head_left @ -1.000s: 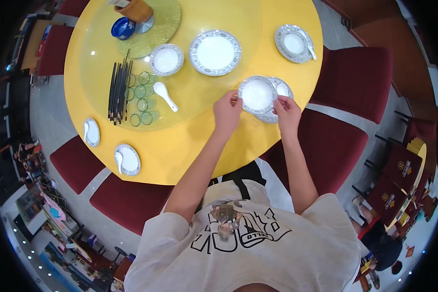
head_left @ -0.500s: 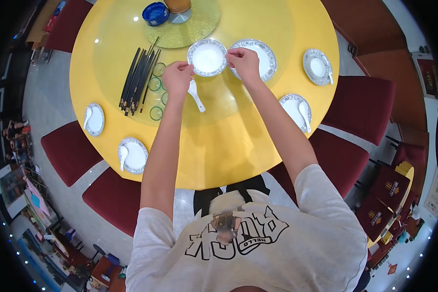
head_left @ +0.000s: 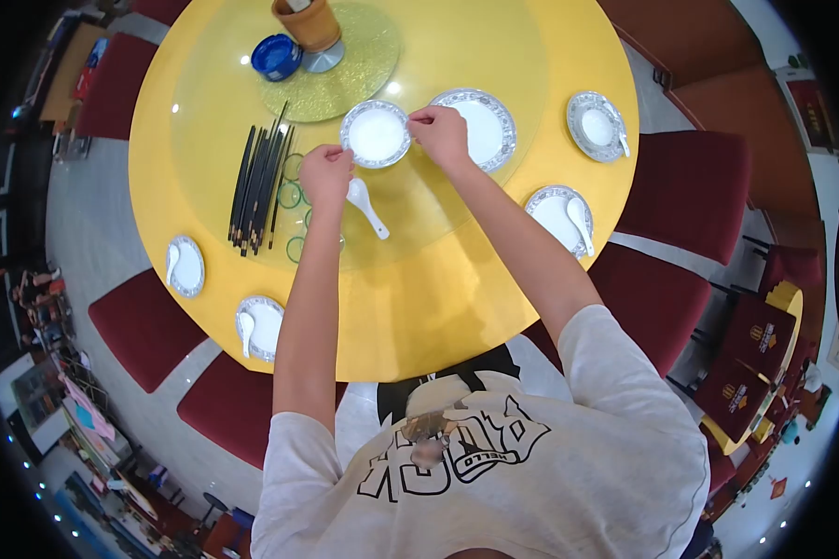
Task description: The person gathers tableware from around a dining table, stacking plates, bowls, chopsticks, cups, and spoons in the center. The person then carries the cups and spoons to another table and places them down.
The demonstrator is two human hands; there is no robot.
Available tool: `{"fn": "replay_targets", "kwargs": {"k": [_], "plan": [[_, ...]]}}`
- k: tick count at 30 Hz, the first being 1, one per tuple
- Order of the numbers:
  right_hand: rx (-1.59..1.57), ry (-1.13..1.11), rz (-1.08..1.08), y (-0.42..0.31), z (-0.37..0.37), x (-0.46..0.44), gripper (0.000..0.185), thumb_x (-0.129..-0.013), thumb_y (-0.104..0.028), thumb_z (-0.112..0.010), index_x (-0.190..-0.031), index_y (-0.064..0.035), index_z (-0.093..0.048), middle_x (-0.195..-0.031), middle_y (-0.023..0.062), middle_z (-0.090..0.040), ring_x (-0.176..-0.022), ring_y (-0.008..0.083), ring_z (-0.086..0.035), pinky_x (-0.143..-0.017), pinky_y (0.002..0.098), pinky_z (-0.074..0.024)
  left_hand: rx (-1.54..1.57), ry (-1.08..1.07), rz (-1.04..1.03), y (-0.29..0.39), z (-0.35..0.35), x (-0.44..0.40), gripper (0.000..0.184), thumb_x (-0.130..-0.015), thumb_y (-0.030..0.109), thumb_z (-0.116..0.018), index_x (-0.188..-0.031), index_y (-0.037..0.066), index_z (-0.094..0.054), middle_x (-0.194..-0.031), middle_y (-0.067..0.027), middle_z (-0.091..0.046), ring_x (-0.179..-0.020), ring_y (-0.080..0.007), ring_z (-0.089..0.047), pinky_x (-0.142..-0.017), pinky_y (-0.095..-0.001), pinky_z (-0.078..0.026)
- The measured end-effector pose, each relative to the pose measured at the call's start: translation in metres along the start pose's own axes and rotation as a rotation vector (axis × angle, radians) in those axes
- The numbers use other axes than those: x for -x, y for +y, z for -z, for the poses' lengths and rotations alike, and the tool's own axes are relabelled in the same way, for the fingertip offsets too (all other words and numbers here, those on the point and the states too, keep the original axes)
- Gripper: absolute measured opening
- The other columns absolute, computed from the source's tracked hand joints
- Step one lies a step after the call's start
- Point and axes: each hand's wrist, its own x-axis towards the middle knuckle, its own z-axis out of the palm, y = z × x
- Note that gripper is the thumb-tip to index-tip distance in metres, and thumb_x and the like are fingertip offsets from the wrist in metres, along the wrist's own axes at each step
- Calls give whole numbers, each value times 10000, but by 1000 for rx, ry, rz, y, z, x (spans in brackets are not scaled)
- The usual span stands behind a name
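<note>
1. The step in hand, I judge, is two-handed handling of the bowl point(head_left: 376, 135), which sits just above the centre of the frame, over the clear turntable point(head_left: 196, 121); whether it is lifted or resting there I cannot tell.
2. The left hand point(head_left: 327, 172) is at the bowl's lower-left rim and the right hand point(head_left: 440, 135) at its right rim. The fingers of each hand are drawn together at the edge, but I cannot tell whether they are clamped on it.
3. The next move seems to call for evenly matched hands, a level rim and care around the large plate point(head_left: 489, 135) just beside the bowl on the right and the white spoon point(head_left: 367, 209) just below it.
4. Left of centre lie black chopsticks point(head_left: 259, 177); green-rimmed glasses point(head_left: 290, 194) stand beside them, partly behind the left hand and forearm.
5. At upper left, a blue container point(head_left: 276, 58) and a brown pot point(head_left: 313, 26) stand by the textured disc point(head_left: 373, 74).
6. The yellow tabletop point(head_left: 419, 321) is round, with plates and spoons near its edge at lower left and right.
7. Dark red chairs point(head_left: 685, 196) ring it on a grey floor point(head_left: 89, 210); wood panelling point(head_left: 736, 112) fills the upper right, and another table point(head_left: 792, 303) shows at lower right.
</note>
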Motion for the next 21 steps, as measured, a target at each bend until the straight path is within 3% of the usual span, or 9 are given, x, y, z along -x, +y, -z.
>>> {"fn": "replay_targets", "kwargs": {"k": [3,4,9,11,14,18,21], "plan": [[43,2,48,-8,8,5,159,-706,-167,-670,-817,-59,-708,-767,99,-686,-727,231,-661,-695,325,-519,98,40,13,-1,0,5,272,-785,100,-668,-993,-63,-602,-741,-115,-635,-578,-150,-626,-462,-264,-514],[73,32,106,-12,13,9,216,-732,-150,-678,-908,-26,-684,-796,100,-677,-729,187,-650,-689,290,-512,118,82,20,0,0,12,288,-802,116,-661,-1020,-58,-586,-730,-106,-625,-555,-139,-607,-446,-260,-500],[10,118,178,-6,83,20,202,-771,-156,-664,-914,-14,-668,-836,93,-672,-733,179,-639,-690,289,-506,91,107,-54,-4,-25,58,193,-865,142,-598,-968,-20,-588,-723,-67,-600,-574,-112,-561,-486,-229,-448],[-184,282,205,30,122,23,170,-772,-170,-649,-870,-34,-678,-850,99,-672,-730,218,-647,-687,310,-502,35,-2,-135,4,-66,75,167,-865,124,-589,-956,-15,-596,-723,-57,-596,-597,-110,-562,-511,-235,-455],[-45,436,-76,92,201,20,175,-792,-171,-639,-887,-30,-676,-841,105,-671,-738,207,-647,-688,309,-496,-46,-250,-340,32,-148,98,120,-849,72,-576,-925,-16,-609,-746,-64,-595,-649,-120,-572,-560,-258,-474],[-37,636,-212,173,285,15,216,-797,-188,-634,-947,-37,-666,-837,110,-668,-755,213,-648,-699,313,-495,-191,-462,-580,72,-255,109,244,-833,52,-576,-1065,-24,-583,-916,-136,-637,-790,-187,-628,-636,-273,-518],[11,686,-164,221,311,2,290,-799,-198,-636,-1015,-5,-641,-858,106,-667,-720,184,-650,-667,304,-505,-325,-462,-716,85,-325,95,392,-833,110,-587,-1183,-44,-502,-1042,-173,-612,-883,-261,-633,-734,-325,-518]]}}
